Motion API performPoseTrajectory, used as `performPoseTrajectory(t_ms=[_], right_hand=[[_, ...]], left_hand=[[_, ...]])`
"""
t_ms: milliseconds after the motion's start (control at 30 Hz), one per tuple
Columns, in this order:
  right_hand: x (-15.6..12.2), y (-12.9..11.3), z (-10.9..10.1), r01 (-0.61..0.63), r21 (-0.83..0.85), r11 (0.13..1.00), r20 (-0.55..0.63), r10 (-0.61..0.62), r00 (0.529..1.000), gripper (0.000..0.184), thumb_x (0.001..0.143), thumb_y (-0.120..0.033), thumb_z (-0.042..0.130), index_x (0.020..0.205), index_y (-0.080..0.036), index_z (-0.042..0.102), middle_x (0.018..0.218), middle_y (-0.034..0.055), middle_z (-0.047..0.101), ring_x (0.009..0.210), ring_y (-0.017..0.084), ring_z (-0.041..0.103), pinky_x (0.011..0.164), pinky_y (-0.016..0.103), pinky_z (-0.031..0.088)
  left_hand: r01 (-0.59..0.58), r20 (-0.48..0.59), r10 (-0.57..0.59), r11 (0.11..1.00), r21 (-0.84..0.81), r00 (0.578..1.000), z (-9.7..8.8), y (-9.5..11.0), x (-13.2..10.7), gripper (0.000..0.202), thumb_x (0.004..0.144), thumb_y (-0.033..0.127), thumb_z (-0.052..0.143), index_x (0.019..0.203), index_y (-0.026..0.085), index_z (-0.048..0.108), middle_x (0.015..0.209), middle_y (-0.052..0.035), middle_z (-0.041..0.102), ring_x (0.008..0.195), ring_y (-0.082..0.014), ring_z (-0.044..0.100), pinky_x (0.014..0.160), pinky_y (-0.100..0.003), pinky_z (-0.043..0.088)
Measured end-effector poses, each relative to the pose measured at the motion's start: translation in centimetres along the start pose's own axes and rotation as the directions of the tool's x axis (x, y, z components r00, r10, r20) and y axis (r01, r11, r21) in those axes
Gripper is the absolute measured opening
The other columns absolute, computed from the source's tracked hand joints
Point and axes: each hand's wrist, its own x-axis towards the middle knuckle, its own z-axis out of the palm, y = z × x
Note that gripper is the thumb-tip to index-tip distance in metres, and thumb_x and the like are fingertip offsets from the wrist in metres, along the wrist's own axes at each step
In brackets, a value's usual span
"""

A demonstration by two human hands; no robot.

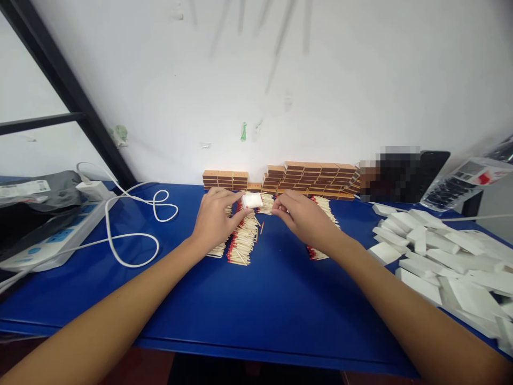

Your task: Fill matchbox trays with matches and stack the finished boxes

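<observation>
My left hand (214,219) grips a small white matchbox tray (253,200) between thumb and fingers, above the matches. A red match head shows at the tray's near edge. My right hand (300,216) is closed in a pinch just right of the tray, apart from it; what its fingertips hold, if anything, is too small to make out. Red-tipped matches (242,243) lie in long rows under and beside my left hand, with a few loose ones near. Another row of matches (316,252) runs partly hidden beneath my right hand and wrist.
Matchboxes (312,179) are stacked along the wall. White trays (452,256) lie heaped at the right, near a phone (435,174) and a plastic bottle (457,184). On the left are a power strip (52,243), a white cable (134,235) and a dark bag (40,200).
</observation>
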Motion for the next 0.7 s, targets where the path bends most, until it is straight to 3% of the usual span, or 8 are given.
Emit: performPoseTrajectory(t_ms=[133,333,533,700], right_hand=[[-0.3,0.5,0.0,-0.014,0.102,0.995,0.086,0.005,0.996,0.014,0.104,-0.018,0.055,0.102,-0.021,0.068,0.102,0.0089,0.067,0.095,0.024,0.062,0.084,0.036,0.047],[-0.9,-1.4,0.3,0.016,0.237,0.971,0.213,-0.068,0.975,0.02,0.103,-0.016,0.058,0.11,-0.024,0.075,0.102,0.0063,0.066,0.092,0.021,0.064,0.081,0.033,0.049],[-1.1,-1.4,1.0,-0.008,0.216,0.976,0.271,-0.052,0.961,0.025,0.103,-0.013,0.055,0.112,-0.022,0.076,0.101,0.0074,0.066,0.088,0.02,0.064,0.079,0.033,0.049],[-1.0,-1.3,0.7,-0.033,0.179,0.983,0.295,-0.022,0.955,0.012,0.1,-0.016,0.061,0.101,-0.022,0.071,0.102,0.0069,0.067,0.088,0.02,0.062,0.077,0.033,0.046]], left_hand=[[0.025,0.0,-0.025,0.999,0.026,1.0,-0.1,-0.2,0.1,0.032,0.096,0.04,0.084,0.125,0.028,0.081,0.107,-0.0055,0.082,0.106,-0.0305,0.068,0.098,-0.051,0.053],[0.026,0.003,-0.026,0.999,0.023,1.0,0.0,0.0,0.0,0.032,0.097,0.04,0.082,0.125,0.027,0.08,0.107,-0.0062,0.082,0.107,-0.0307,0.067,0.097,-0.05,0.054],[0.036,0.011,-0.036,0.999,0.037,0.999,-0.1,0.2,0.0,0.031,0.097,0.04,0.081,0.124,0.024,0.08,0.106,-0.0065,0.081,0.107,-0.03,0.068,0.097,-0.048,0.054],[0.034,0.009,-0.035,0.998,0.044,0.999,-0.1,0.3,0.0,0.03,0.097,0.037,0.082,0.124,0.024,0.079,0.108,-0.0061,0.081,0.108,-0.0302,0.067,0.098,-0.049,0.054]])
